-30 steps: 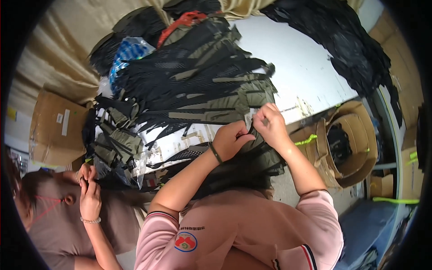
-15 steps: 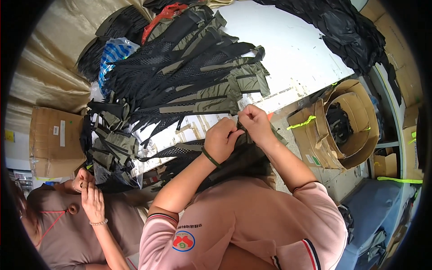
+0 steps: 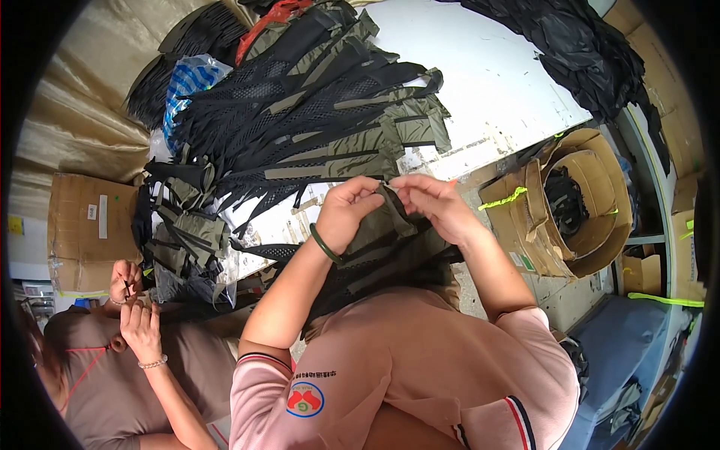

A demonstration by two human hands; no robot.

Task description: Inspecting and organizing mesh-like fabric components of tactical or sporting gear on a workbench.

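Note:
My left hand (image 3: 345,216), with a dark green bangle on its wrist, has its thumb and fingers pinched at the top edge of an olive-green and black fabric piece (image 3: 386,217). Beside it, my right hand (image 3: 437,206) pinches the same edge, its fingertips almost meeting those of the left. The exact bit between the fingertips is too small to make out. From my hands the fabric hangs down toward my lap, where more black mesh cloth (image 3: 367,270) lies. Just beyond is a wide heap of black mesh and olive fabric pieces (image 3: 322,112) on the white table (image 3: 487,67).
At the left, a co-worker's hands (image 3: 139,319) work on something small and dark. A cardboard box (image 3: 94,232) stands behind them. To the right is an open carton (image 3: 525,217) with black items inside. Black sheeting (image 3: 570,52) covers the table's far right.
My hands have shifted slightly apart and opened out from a tighter grip, showing more olive fabric between them. The co-worker's hands have moved lower and a little left.

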